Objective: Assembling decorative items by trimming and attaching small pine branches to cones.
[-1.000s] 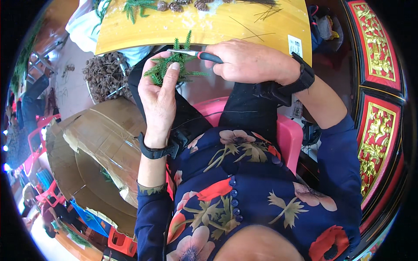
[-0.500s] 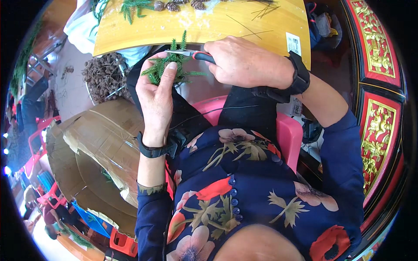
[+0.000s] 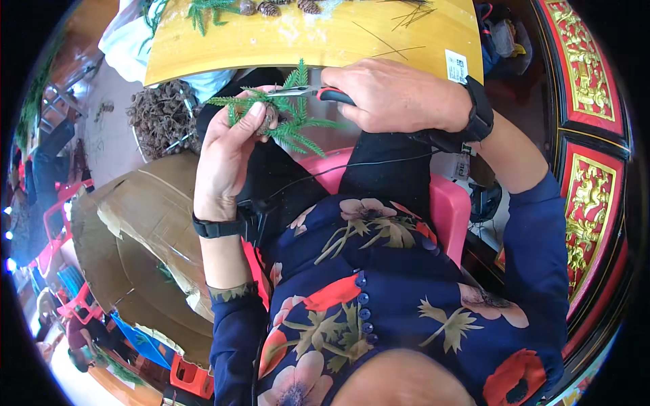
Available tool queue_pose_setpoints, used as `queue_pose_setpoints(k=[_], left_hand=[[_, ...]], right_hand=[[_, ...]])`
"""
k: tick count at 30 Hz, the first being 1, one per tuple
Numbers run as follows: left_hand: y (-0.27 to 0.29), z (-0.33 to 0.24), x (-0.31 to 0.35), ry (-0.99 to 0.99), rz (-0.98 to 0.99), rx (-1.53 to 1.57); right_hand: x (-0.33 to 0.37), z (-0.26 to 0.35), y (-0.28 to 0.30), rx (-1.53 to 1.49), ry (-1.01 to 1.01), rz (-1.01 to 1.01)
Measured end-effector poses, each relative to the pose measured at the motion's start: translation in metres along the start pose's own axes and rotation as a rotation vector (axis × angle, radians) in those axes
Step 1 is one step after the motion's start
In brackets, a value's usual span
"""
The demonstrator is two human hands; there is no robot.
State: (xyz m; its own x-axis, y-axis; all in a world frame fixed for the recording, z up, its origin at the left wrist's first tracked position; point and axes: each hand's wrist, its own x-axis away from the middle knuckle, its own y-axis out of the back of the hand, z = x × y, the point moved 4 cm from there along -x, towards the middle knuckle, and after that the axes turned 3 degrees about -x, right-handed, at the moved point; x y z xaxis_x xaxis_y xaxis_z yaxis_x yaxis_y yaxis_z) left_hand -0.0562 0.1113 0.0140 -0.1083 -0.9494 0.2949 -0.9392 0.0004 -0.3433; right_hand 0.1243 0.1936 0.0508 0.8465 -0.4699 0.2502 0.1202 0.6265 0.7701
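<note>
My left hand (image 3: 233,132) is closed around a bunch of green artificial pine sprigs (image 3: 298,122), thumb pressed on top. A brown lump that looks like a pine cone (image 3: 272,116) shows among the needles beside the thumb. In my right hand (image 3: 399,95) is a pair of long-nose pliers (image 3: 332,95) with red and black handles. Their metal jaws point left and lie over the sprigs, close to my left fingertips. What the jaws touch is too small to tell. Both hands are above my lap, just before the table edge.
The yellow table (image 3: 271,44) carries pine cones (image 3: 269,8), loose sprigs (image 3: 203,15) and thin dark wires (image 3: 386,40). A container of brown cones (image 3: 162,118) stands left of my knees, with a torn cardboard box (image 3: 149,223) nearer. A thin black cable (image 3: 352,164) crosses my lap.
The sprig bunch has turned in my left hand, so the brown lump now shows. My left hand has shifted slightly left and down; the right hand and pliers moved a little right and down.
</note>
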Motion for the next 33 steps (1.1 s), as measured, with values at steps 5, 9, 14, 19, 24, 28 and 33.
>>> queue_pose_setpoints(k=[5, 9, 14, 19, 24, 28, 33], left_hand=[[0.002, 0.0, -0.006, 0.02, 0.063, 0.079], [-0.01, -0.014, -0.007, -0.056, 0.09, 0.058], [-0.016, -0.012, -0.006, -0.162, -0.051, -0.327], [-0.04, -0.012, 0.01, -0.558, -0.393, -0.984], [-0.039, -0.01, 0.003, -0.45, -0.354, -0.619], [-0.035, -0.008, 0.001, -0.481, -0.372, -0.188], [-0.027, 0.003, -0.001, -0.358, -0.333, -0.282]], right_hand=[[0.001, 0.005, 0.005, -0.015, -0.015, -0.061], [0.002, 0.004, 0.014, 0.004, -0.011, -0.117], [0.009, 0.005, 0.015, 0.001, -0.097, -0.116], [0.015, 0.016, 0.014, 0.123, -0.131, -0.268], [0.018, 0.007, 0.026, 0.098, -0.195, -0.219], [0.025, -0.01, 0.079, 0.006, -0.148, -0.401], [0.017, -0.088, 0.179, -0.781, -0.449, -0.61]])
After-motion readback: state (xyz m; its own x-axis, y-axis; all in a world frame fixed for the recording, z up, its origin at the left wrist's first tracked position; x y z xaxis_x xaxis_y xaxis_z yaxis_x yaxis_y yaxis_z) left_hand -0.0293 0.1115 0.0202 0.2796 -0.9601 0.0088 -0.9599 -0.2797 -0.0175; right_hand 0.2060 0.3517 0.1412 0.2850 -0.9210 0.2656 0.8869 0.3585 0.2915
